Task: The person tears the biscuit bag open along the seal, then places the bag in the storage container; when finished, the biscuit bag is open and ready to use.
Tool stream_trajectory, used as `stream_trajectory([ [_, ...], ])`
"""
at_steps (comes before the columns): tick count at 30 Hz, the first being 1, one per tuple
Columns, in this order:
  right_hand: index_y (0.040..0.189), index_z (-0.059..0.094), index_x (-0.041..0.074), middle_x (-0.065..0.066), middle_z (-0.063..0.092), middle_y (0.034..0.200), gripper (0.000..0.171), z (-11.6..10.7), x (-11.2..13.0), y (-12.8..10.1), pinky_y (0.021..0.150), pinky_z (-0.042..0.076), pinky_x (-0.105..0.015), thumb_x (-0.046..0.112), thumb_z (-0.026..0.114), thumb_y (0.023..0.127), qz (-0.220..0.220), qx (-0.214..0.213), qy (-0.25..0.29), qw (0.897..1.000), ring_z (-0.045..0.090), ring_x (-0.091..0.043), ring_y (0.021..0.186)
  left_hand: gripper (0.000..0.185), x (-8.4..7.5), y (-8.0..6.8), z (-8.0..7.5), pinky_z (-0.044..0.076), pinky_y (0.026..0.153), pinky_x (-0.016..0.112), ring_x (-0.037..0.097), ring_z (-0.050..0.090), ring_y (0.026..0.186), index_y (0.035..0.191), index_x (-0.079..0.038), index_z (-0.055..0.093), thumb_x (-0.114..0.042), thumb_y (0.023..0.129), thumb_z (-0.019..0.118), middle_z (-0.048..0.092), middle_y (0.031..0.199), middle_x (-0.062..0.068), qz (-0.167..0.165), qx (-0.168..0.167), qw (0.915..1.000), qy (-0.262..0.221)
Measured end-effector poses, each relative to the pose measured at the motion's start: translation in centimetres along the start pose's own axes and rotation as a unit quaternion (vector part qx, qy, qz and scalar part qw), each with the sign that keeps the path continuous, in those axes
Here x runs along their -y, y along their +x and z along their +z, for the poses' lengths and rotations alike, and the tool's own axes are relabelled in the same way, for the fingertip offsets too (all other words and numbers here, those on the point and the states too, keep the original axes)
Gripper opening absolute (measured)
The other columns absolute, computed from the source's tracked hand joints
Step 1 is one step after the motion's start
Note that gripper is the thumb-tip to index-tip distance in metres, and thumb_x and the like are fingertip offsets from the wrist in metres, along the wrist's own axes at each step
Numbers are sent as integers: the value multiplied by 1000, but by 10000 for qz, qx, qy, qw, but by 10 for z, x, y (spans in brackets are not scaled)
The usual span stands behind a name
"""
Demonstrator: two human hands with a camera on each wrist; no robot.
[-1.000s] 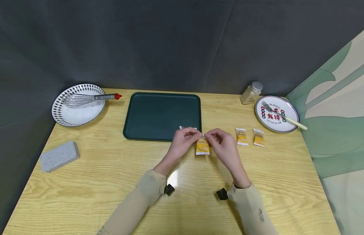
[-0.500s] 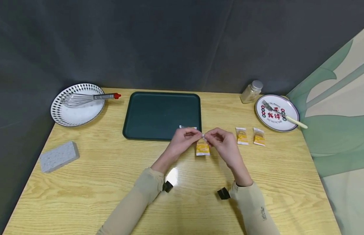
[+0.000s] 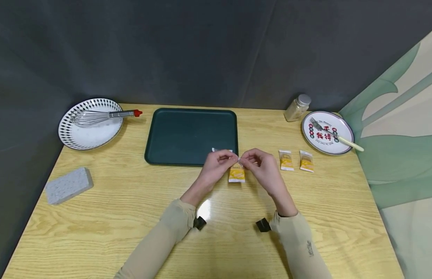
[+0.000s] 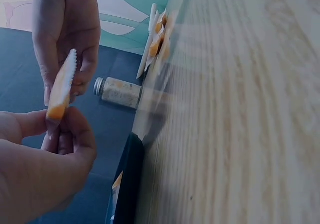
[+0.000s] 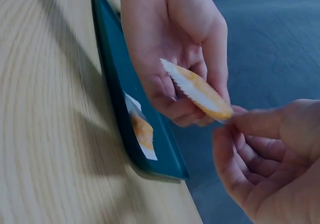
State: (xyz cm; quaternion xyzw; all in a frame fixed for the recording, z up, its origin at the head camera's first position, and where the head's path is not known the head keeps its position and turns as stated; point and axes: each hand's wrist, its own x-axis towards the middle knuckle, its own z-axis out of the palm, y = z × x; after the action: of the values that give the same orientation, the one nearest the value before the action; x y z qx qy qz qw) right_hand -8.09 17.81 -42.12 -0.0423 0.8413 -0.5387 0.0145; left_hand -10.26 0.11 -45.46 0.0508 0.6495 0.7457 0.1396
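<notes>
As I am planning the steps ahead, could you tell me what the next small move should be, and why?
Probably tear the sachet open: both the left hand and the right hand pinch its top edge, and it looks sealed.

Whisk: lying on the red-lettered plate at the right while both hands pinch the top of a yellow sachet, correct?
Not quite. The whisk lies on the black-and-white patterned plate at the left; the red-lettered plate holds a fork. The head view shows it. Left hand and right hand do pinch the sachet top.
</notes>
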Motion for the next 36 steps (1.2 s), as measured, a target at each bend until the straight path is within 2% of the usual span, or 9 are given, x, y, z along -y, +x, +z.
stream_trajectory([
  [3,96,71,-5,-14,68,86,5,5,-1,2,60,48,-21,-4,72,101,-167,-103,-159,9997,60,-24,73,15,1,1,1,55,87,24,9,68,92,109,16,72,2,103,68,74,106,20,130,-15,9999,94],
  [7,91,67,-3,-13,63,80,11,15,-2,2,56,40,-21,-10,69,100,-373,-398,-378,9978,52,-19,67,15,2,0,4,54,84,22,8,66,91,107,17,70,4,103,66,72,103,16,23,-51,10000,-50],
  [10,90,65,-3,-13,62,80,15,21,-3,-1,58,41,-22,-15,68,98,-557,-599,-512,9953,53,-20,67,15,3,0,5,51,77,20,7,63,87,108,17,68,4,105,63,70,99,9,-342,-84,9982,-494],
  [15,93,66,-3,-15,65,89,14,31,-3,-2,70,48,-23,-17,67,97,-957,-832,-528,9905,60,-23,78,12,3,0,5,46,66,17,7,58,78,106,12,67,4,107,59,68,89,3,-945,-405,9867,-1258],
  [20,92,65,-2,-12,64,91,13,34,1,-9,75,48,-19,-14,68,97,-1418,-1094,-330,9833,60,-20,83,11,2,3,2,48,67,18,7,59,76,101,9,69,1,105,63,68,86,1,-551,-804,9934,-598],
  [24,91,65,1,-8,65,90,12,37,13,-15,76,50,-20,-8,70,94,-1854,-1046,-310,9766,61,-19,84,11,2,5,-13,50,67,17,7,62,76,101,10,71,3,105,63,70,83,0,-321,-1364,9896,-328],
  [29,92,64,2,-8,65,90,11,40,16,-15,72,49,-22,-7,70,95,-1717,-608,-170,9831,58,-18,81,11,2,5,-27,51,67,17,6,64,76,103,11,71,2,105,64,71,83,0,-284,-1630,9859,-246],
  [33,95,64,0,-10,64,90,6,40,13,-16,70,48,-24,-4,68,98,-1557,-414,-62,9869,57,-19,80,13,3,6,-28,52,66,18,8,64,76,106,11,72,0,106,64,72,85,3,-300,-1637,9855,-328],
  [36,101,64,-4,-12,64,91,4,38,12,-10,69,49,-23,-1,66,101,-1178,-457,285,9916,58,-17,80,13,1,7,-29,53,65,19,9,64,76,107,10,72,-2,106,65,73,88,4,-303,-1629,9850,-486],
])
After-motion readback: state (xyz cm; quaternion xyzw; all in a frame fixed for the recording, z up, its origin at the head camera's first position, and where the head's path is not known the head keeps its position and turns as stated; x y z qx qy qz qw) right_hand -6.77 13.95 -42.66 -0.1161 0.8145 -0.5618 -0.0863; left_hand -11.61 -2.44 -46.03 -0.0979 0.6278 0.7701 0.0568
